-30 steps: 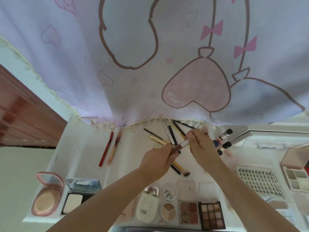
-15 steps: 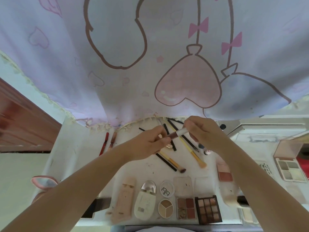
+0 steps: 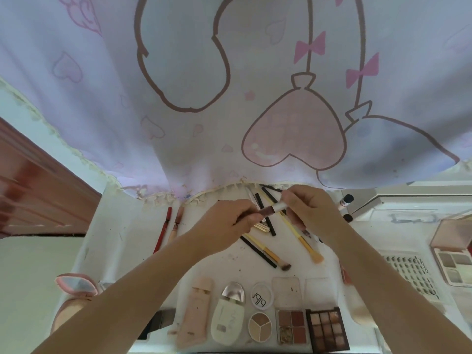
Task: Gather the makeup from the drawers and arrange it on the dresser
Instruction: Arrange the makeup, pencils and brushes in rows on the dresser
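Above the white dresser (image 3: 122, 233), the left hand (image 3: 227, 223) and the right hand (image 3: 310, 210) each pinch one end of a makeup brush (image 3: 274, 208), held over loose brushes (image 3: 301, 241) and palettes (image 3: 327, 328).

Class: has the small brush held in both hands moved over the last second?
Yes. The small brush, pinched by left hand and right hand, has shifted away from the round white pot, toward the curtain hem.

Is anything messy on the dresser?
Yes. The brushes and pencils lie crisscrossed in a heap under the hands, while the palettes sit in a neat row. Dark specks dot the white dresser top.
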### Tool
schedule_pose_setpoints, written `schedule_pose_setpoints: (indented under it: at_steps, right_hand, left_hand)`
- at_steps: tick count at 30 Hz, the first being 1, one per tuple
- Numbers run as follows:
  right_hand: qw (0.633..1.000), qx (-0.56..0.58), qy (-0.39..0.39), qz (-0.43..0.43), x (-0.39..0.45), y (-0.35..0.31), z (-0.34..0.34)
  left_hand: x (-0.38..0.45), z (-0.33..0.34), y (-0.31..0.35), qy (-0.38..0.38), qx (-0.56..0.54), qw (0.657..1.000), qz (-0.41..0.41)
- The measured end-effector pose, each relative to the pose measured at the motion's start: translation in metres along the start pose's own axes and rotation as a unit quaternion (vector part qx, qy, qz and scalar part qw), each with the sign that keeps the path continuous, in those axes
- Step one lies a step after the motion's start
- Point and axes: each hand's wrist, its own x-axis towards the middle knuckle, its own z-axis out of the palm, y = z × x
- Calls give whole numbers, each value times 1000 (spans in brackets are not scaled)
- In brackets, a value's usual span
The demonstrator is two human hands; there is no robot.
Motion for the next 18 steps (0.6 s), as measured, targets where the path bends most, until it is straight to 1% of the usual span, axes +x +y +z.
schedule_pose_setpoints:
  at_steps: [3, 5, 7, 10, 11, 14, 18]
  right_hand:
    - [997, 41, -62, -10, -3, 0, -7]
    - [996, 21, -85, -12, -4, 0, -8]
    - [996, -16, -90, 7, -4, -2, -6]
    - [989, -122, -85, 10, -1, 1, -5]
    - [989, -121, -88, 5, -2, 3, -6]
    - [991, -59, -120, -5, -6, 6, -8]
    - [990, -46, -134, 28, -5, 1, 0]
  left_hand:
    - [-2, -1, -5, 7, -6, 1000, -5]
    - [-3, -2, -7, 3, -4, 1000, -7]
    - [-3, -2, -9, -5, 7, 1000, -7]
    - [-3, -1, -9, -27, 22, 999, 0]
    - [-4, 0, -9, -33, 28, 999, 4]
    - [-7, -2, -13, -39, 22, 999, 0]
    - [-9, -7, -17, -48, 29, 998, -1]
